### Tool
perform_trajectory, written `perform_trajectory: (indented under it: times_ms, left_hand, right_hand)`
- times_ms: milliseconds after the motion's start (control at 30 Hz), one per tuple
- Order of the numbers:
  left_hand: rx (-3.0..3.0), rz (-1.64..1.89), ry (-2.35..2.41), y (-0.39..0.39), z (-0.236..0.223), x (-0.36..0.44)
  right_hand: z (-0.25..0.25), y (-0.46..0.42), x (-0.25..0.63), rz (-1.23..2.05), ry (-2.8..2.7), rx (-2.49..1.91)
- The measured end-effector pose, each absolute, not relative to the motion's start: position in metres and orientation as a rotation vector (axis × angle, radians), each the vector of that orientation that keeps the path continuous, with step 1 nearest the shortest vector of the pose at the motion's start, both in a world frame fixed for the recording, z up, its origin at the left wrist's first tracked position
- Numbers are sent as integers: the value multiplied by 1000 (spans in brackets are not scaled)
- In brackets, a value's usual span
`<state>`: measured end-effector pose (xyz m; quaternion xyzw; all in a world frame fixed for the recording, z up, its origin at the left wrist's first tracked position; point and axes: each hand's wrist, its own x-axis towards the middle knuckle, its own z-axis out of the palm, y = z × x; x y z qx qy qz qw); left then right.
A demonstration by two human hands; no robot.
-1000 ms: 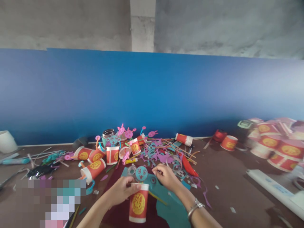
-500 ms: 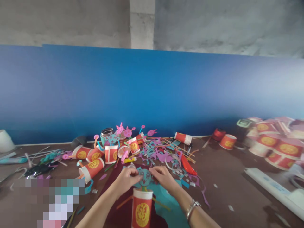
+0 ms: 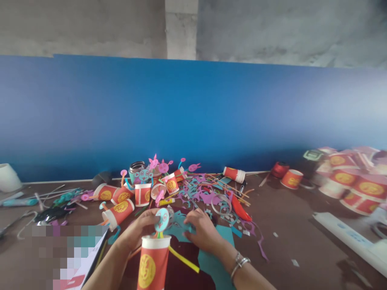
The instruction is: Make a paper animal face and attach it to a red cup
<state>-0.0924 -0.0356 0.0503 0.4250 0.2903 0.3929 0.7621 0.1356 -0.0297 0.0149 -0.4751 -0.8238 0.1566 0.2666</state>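
A red paper cup [image 3: 154, 262] with a yellow emblem stands upright in front of me. From its top rises a stick figure with a round light-blue paper face [image 3: 162, 219]. My left hand [image 3: 140, 229] pinches that face at its left edge. A yellow strip [image 3: 184, 259] sticks out from the cup's right side, and an orange one is partly behind my left wrist. My right hand [image 3: 203, 230], fingers curved and apart, hovers low by light-blue paper scraps [image 3: 179, 220]; whether it touches them I cannot tell.
Behind lie decorated cups [image 3: 121, 211], a glue stick [image 3: 166, 202], purple and blue paper scraps [image 3: 202, 196] and a red tool [image 3: 241, 208]. A pile of cups [image 3: 344, 177] and a white power strip [image 3: 347, 237] are at the right. A blue partition [image 3: 187, 117] closes off the back.
The cup and its paper face have moved left with my left hand and turned. My right hand has let go of the face and moved away from it, lower toward the scraps.
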Motion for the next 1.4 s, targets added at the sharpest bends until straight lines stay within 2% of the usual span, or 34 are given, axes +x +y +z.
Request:
perform_trajectory:
  times_ms: [167,367,733,1000,1167,1400]
  left_hand:
    - [935,820,673,-34,41,-95]
    - [911,806,627,-27,31,-100]
    - [1092,705,803,-27,28,-95]
    - [1478,492,1219,-29,30,-88]
    - [1901,927,1480,-34,52,-76]
    - [1709,972,1083,-14,59,-39]
  right_hand:
    - [14,-27,137,218,-2083,-1543]
    - [18,-29,127,449,-2158,-1319]
    - [13,-11,84,392,-2248,-1559]
    - [37,-7,109,697,-2005,-1275]
    - [51,-7,124,894,-1857,-1152]
    - [64,-18,117,906,-1839,-994]
